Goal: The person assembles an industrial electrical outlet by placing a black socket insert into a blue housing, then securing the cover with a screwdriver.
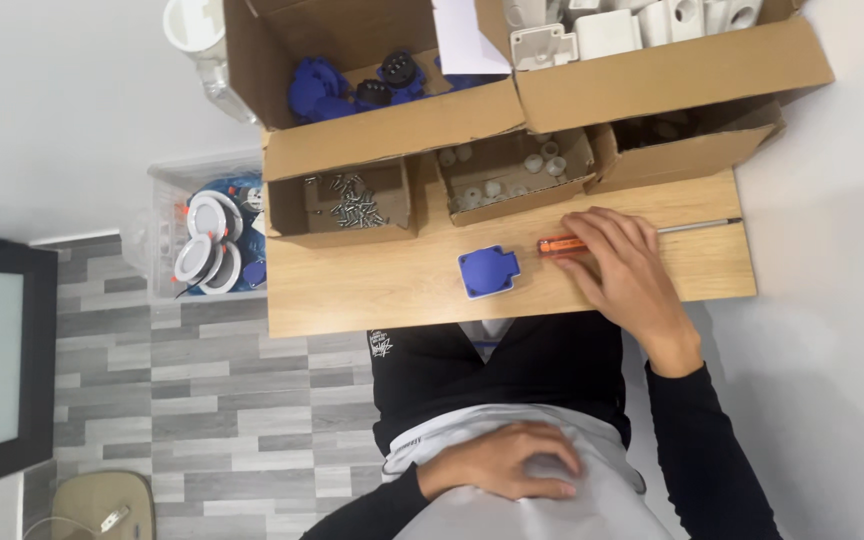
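Observation:
My right hand (624,272) lies on the wooden table (392,292) with its fingers closed over a screwdriver. The orange handle (558,244) pokes out to the left of the fingers and the metal shaft (700,226) to the right. A blue square plastic part (488,271) sits on the table just left of that hand, not touched. My left hand (502,462) rests flat on my lap on light fabric, holding nothing.
Cardboard boxes line the far side of the table: one with screws (354,204), one with small white parts (512,176), one with blue parts (352,88), one with white housings (622,30). A clear bin of round white fittings (206,242) stands on the floor at left.

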